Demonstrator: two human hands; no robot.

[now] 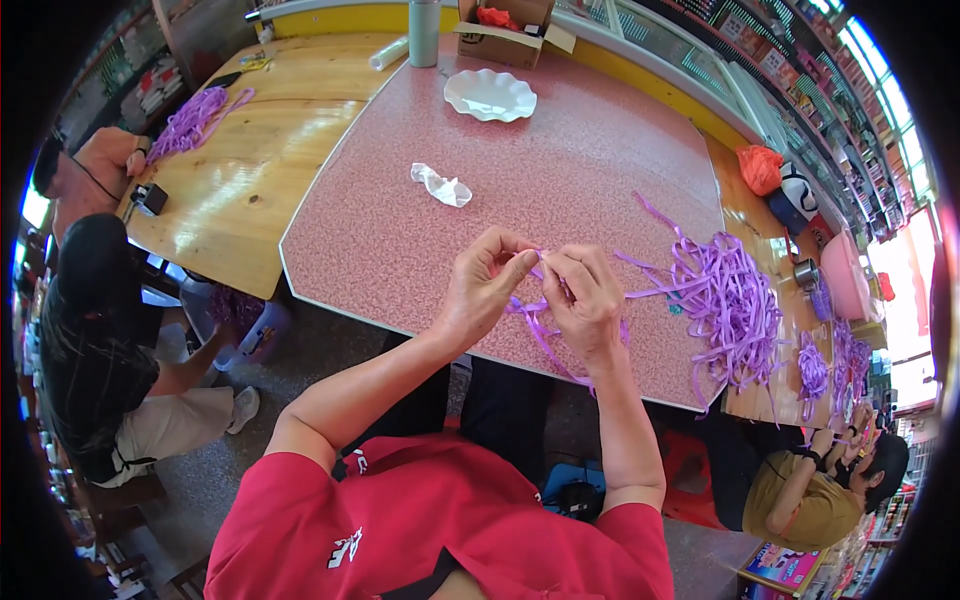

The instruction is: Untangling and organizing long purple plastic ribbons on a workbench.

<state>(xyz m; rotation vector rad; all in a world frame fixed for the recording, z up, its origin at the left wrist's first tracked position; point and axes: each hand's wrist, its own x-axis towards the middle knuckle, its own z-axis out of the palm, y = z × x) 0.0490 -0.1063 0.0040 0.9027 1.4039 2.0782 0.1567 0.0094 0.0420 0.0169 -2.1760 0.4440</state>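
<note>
Both my hands meet over the near part of the pink speckled tabletop (pixel 370 260). Thumb and fingers of my left hand (pixel 485 285) are pinched on a purple ribbon. My right hand (pixel 585 300) grips the same ribbon close beside it, fingertips nearly touching. Loops and loose ends of the purple ribbon (pixel 545 340) hang below the hands toward the table's front edge. The exact spot between my fingertips is too small to make out. To the right lies a big tangled heap of purple ribbon (pixel 730 310), with strands trailing toward my right hand.
Ahead are a crumpled white tissue (pixel 441 186), a scalloped white plate (pixel 490 95), a grey-green bottle (pixel 424 33) and a cardboard box (pixel 500 40). People sit at left and right; more purple ribbon (pixel 190 125) lies on the left wooden table (pixel 225 180).
</note>
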